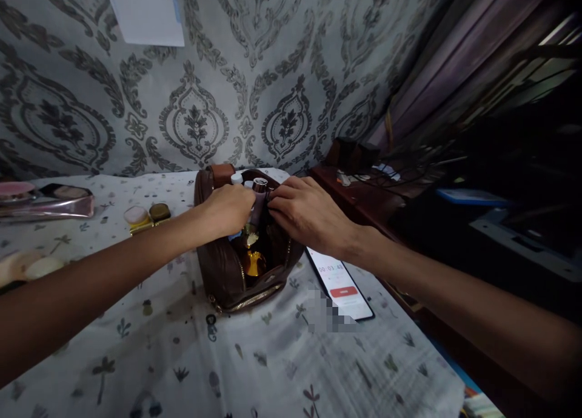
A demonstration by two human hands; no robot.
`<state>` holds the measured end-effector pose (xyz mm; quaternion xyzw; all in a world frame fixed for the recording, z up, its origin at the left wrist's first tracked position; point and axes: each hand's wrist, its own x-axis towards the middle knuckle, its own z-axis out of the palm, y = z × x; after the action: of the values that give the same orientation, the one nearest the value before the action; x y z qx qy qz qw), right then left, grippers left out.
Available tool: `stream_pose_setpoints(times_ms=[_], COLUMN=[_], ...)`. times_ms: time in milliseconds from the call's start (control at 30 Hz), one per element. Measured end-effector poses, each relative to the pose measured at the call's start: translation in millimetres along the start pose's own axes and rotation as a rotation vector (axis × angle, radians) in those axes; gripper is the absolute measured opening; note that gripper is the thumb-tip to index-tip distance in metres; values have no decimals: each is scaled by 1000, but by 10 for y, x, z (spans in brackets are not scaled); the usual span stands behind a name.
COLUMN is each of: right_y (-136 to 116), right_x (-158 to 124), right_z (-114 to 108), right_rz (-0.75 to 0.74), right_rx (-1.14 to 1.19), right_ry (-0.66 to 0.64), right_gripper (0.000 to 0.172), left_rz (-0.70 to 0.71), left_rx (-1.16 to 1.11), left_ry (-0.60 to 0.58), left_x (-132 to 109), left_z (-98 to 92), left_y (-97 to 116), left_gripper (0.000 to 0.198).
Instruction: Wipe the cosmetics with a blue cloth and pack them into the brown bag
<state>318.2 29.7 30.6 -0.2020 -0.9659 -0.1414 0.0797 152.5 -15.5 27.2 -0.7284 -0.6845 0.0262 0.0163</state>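
Note:
A brown zip pouch (pixel 225 272) stands open on the patterned cloth (pixel 273 363), with several small bottles and gold-capped items upright inside. My left hand (pixel 227 210) is closed over the pouch's left rim, fingers curled round a white-capped bottle (pixel 236 179). My right hand (pixel 307 215) rests on the right rim, its fingertips pinched on a mauve tube (pixel 259 202) with a silver top. Both forearms reach in from the lower corners.
A phone (pixel 341 284) with a running timer lies right of the pouch. Two small round compacts (pixel 148 215) and a pink case (pixel 50 201) sit at the left. Behind is a damask wall; a dark wooden shelf (pixel 364 193) with cables stands at the right.

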Motion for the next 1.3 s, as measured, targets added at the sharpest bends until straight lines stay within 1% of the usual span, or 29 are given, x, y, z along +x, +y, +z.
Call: stream_pose_setpoints(times_ms=[100,267,567,700,767,833,900,1000,1067,1100,1167,1233,1300], right_y=[11,21,6,29,39,36,15,-49,-103,-129,-170,-192,-203], right_x=[-10,-7,20,10,3,-14,-54,-166,-264,-316,-411,-488,-541], right_z=[3,22,27,44,49,45,30,-10,-39,-51,-67,-78,-87], right_rz=[-15,-11,-32,-55,-65,-78,-94,-113,-129,-142,-172,-184,-165], right_rx=[20,7,-35,-10,7,33,76,157,202,217,237,246,252], right_ry=[-2,-3,-86,-52,-38,-23,10,89,142,171,235,303,349], right_gripper=[24,25,24,23,24,25,24,23,24,24,23,22,22], left_rz=[-25,-24,-45,-24,-7,0,18,35,26,31,60,90,104], left_rx=[-16,-2,23,2,10,1,-52,-166,-211,-229,-264,-287,-291], left_ry=[3,45,31,30,55,121,228,386,454,464,477,479,496], left_x=[39,81,97,72,25,-58,-186,-460,-682,-797,-1019,-1219,-1390], left_z=[25,59,10,5,-21,-82,-174,-296,-301,-269,-135,63,285], left_y=[15,15,64,42,30,28,24,-30,-116,-173,-304,-442,-572], left_gripper=[24,26,26,23,21,21,26,36,40,42,45,46,46])
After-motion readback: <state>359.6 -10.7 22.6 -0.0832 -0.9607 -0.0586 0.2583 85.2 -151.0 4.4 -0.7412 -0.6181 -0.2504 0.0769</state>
